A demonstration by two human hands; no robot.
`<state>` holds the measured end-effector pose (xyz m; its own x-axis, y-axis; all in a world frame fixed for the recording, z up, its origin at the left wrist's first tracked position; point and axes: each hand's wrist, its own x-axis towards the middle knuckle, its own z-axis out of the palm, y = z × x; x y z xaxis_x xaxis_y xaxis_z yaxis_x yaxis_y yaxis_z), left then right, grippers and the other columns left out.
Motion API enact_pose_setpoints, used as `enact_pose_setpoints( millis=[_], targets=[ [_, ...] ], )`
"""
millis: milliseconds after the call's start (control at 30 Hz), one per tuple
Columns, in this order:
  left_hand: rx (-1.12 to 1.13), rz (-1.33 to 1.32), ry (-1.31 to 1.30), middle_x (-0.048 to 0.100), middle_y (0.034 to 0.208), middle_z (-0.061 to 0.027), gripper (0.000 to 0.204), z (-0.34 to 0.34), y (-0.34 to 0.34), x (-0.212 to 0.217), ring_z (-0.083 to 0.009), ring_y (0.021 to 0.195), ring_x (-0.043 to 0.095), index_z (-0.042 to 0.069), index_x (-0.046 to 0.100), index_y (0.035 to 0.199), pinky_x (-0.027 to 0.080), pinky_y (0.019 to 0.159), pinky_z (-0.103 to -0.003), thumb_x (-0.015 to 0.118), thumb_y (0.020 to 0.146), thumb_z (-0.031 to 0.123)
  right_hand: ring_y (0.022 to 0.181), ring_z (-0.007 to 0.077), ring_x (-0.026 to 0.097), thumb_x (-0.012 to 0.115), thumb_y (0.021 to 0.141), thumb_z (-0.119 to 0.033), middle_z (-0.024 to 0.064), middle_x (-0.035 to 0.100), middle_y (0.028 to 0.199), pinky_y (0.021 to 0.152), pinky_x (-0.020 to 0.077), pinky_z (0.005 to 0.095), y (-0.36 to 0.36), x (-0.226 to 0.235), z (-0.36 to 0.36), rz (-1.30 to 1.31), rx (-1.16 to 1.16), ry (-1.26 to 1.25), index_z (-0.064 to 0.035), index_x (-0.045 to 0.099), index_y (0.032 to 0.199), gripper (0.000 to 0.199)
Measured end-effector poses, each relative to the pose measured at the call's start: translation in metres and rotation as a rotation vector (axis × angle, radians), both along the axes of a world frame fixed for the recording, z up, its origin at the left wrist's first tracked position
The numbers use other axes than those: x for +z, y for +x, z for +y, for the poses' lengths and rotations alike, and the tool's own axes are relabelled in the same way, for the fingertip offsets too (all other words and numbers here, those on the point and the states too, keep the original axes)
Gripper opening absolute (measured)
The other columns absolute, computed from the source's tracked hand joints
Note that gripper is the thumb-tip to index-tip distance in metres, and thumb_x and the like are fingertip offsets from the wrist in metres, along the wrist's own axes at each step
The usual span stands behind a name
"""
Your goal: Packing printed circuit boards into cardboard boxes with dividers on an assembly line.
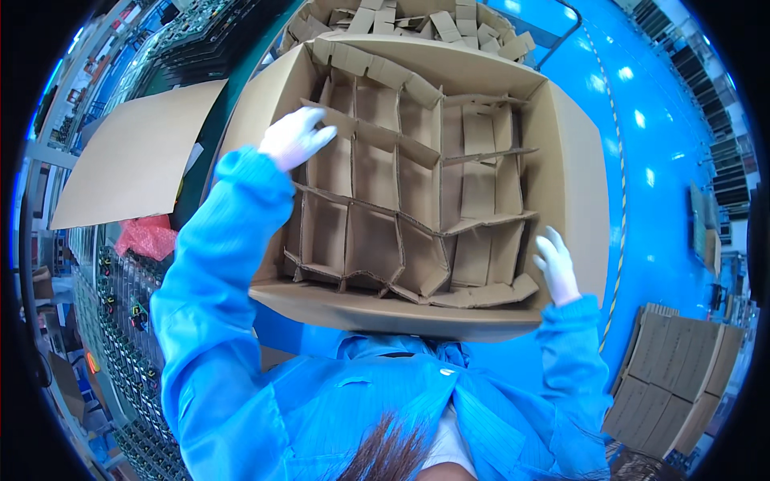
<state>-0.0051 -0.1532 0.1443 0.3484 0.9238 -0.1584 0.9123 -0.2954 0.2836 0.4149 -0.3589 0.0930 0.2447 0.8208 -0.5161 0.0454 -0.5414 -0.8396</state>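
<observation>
Taking the cardboard divider (377, 172) as the centre of my clock, I am beginning from the left. At 8 o'clock, green circuit boards (128, 321) are sitting in close rows, probably to save space. A flat cardboard sheet (136, 160) is lying at 9 o'clock, perhaps put aside there to leave the carton uncovered. Crumpled pink bubble wrap (146, 237) is showing just below its lower edge.

At 10 o'clock, my gloved left hand (297, 138) is reaching over the divider's corner with its fingers half bent. It is seemingly touching a strip, maybe for steadying it, but whether I am gripping I cannot tell.

The divider is standing inside the open carton (385, 319), its strips crossing and making cells. Several strips are bending and leaning, and I think their slots are keeping them upright. At 12 o'clock, behind the carton, cardboard pieces (437, 28) are lying in a loose heap.

At 4 o'clock, my gloved right hand (555, 264) is hovering by the right wall, fingers loosely spread and holding nothing visible, perhaps for guarding that side. Farther out at 4 o'clock, brown boxes (666, 369) are standing stacked.
</observation>
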Motion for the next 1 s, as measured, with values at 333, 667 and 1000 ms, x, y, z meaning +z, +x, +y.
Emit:
enact_pose_setpoints(
  millis=[333, 667, 1000],
  targets=[
    [-0.125, 0.213, 0.823, 0.051, 0.119, -0.0110, 0.040, 0.147, 0.112, -0.117, -0.0323, 0.111, 0.045, 0.007, 0.053, 0.110, 0.038, 0.093, -0.040, 0.055, 0.074, 0.024, 0.102, 0.0291, 0.054, 0.051, 0.082, -0.020, 0.0161, 0.054, 0.113, 0.089, 0.0424, 0.0378, -0.051, 0.020, 0.200, -1.323, 0.674, 0.751, -0.0034, 0.049, 0.118, 0.040],
    [-0.271, 0.353, 0.288, 0.063, 0.088, -0.0068, 0.018, 0.170, 0.109, -0.118, -0.0301, 0.088, 0.058, 0.010, 0.057, 0.090, 0.046, 0.077, -0.041, 0.053, 0.076, 0.021, 0.099, 0.0338, 0.052, 0.046, 0.080, -0.015, 0.0168, 0.059, 0.100, 0.081, 0.0413, 0.0420, -0.071, -0.095, 0.312, -1.392, 0.920, 0.381, -0.0051, 0.048, 0.114, 0.035],
    [-0.213, 0.220, 0.352, 0.062, 0.090, -0.0088, 0.017, 0.171, 0.105, -0.156, -0.0292, 0.082, 0.059, 0.010, 0.057, 0.091, 0.049, 0.070, -0.040, 0.053, 0.078, 0.020, 0.097, 0.0365, 0.053, 0.051, 0.073, -0.015, 0.0215, 0.051, 0.112, 0.085, 0.0427, 0.0425, -0.177, -0.093, 0.357, -1.345, 0.937, 0.329, -0.0018, 0.043, 0.121, 0.051]
  ],
)
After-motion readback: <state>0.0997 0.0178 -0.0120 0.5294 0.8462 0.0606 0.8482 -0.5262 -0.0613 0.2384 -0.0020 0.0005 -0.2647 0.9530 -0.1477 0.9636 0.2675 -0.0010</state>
